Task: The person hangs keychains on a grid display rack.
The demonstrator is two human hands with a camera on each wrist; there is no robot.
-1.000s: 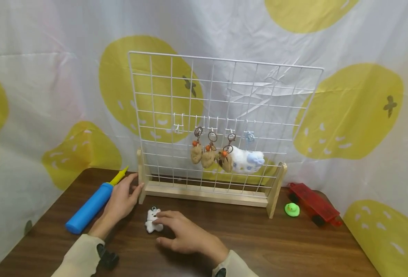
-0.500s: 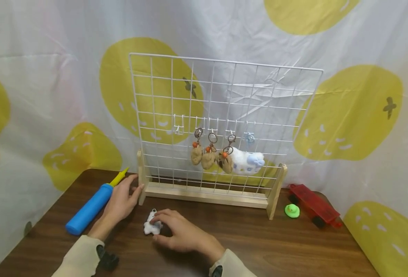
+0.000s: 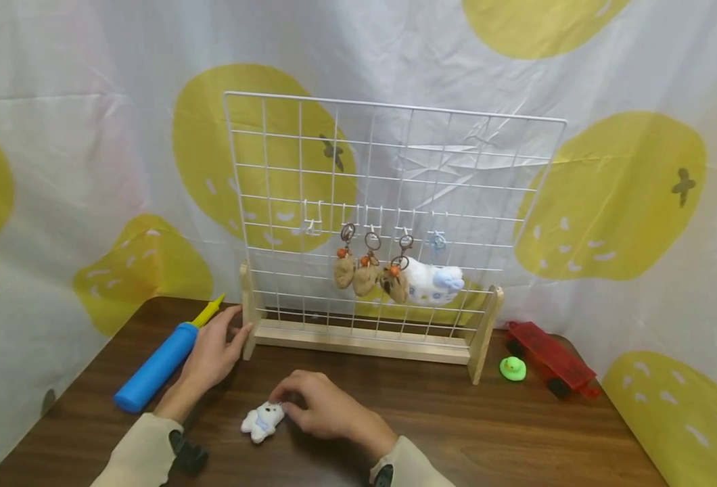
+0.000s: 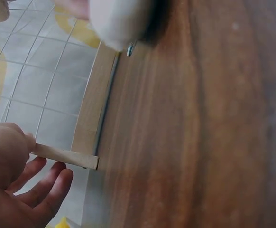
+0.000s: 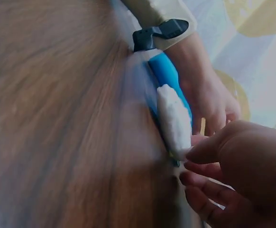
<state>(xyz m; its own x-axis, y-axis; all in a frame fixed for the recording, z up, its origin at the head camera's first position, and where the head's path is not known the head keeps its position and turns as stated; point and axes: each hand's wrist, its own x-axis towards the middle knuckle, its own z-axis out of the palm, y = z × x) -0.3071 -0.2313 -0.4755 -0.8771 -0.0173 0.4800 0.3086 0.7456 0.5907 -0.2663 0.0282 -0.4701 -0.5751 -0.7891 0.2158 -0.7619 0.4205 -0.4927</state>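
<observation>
A small white plush bear keychain [image 3: 263, 422] with a light blue patch on its front is at the front left of the table. My right hand [image 3: 331, 409] pinches it at the head end between thumb and fingers; the right wrist view shows the plush [image 5: 173, 121] edge-on at the fingertips. Whether it still touches the table is unclear. My left hand [image 3: 212, 348] holds the left wooden upright [image 3: 247, 311] of a white wire grid rack [image 3: 395, 176]. In the left wrist view, some fingers of that hand [image 4: 19, 175] hang loose beside the upright.
Brown plush keychains [image 3: 366, 279] and a white plush [image 3: 434, 283] with a blue bow hang from hooks on the grid. A bare white hook [image 3: 312, 220] sits left of them. A blue pump [image 3: 157, 368], green duck [image 3: 513, 368] and red toy skateboard [image 3: 553, 358] lie around the rack.
The plush bear has moved toward the table's front and tilted, its head now toward the right hand. The right hand's fingers have closed on it. The left hand has stayed at the upright.
</observation>
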